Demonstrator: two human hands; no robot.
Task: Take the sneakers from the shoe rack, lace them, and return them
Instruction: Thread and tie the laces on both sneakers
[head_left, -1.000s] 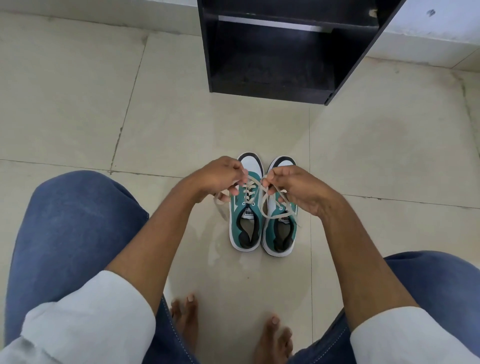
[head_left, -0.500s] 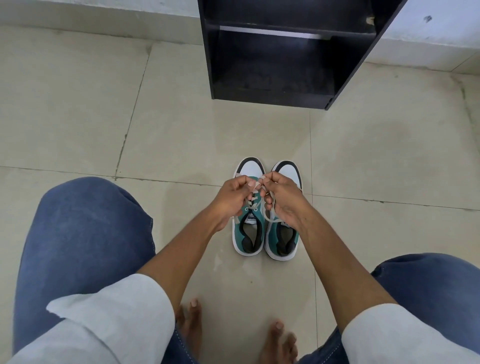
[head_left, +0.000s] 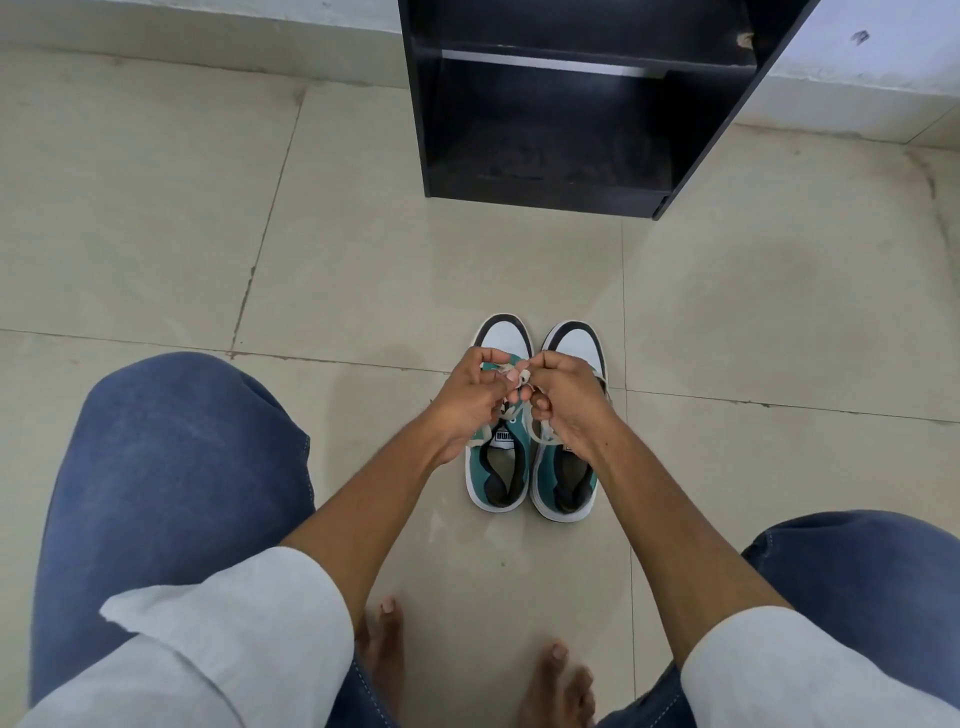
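Note:
Two small teal sneakers with white toes stand side by side on the tiled floor, toes pointing away from me. Over the left sneaker (head_left: 497, 467), my left hand (head_left: 475, 400) and my right hand (head_left: 563, 397) meet, both pinching its cream lace (head_left: 519, 375) between the fingertips. Loose lace loops hang below my hands, across the tongues. The right sneaker (head_left: 569, 480) is partly covered by my right hand, so its lacing is hidden. The black shoe rack (head_left: 545, 197) stands beyond the sneakers against the wall, and its visible shelves hold nothing.
I am squatting, with my knees in blue jeans at the left (head_left: 171, 467) and right (head_left: 857, 597) and bare feet (head_left: 384, 644) near the bottom edge. Beige tiled floor (head_left: 156, 234) lies all around the sneakers. A white wall runs along the top.
My hands, held apart with the lace stretched between them a second ago, have come together over the left sneaker's laces. The sneakers have not moved.

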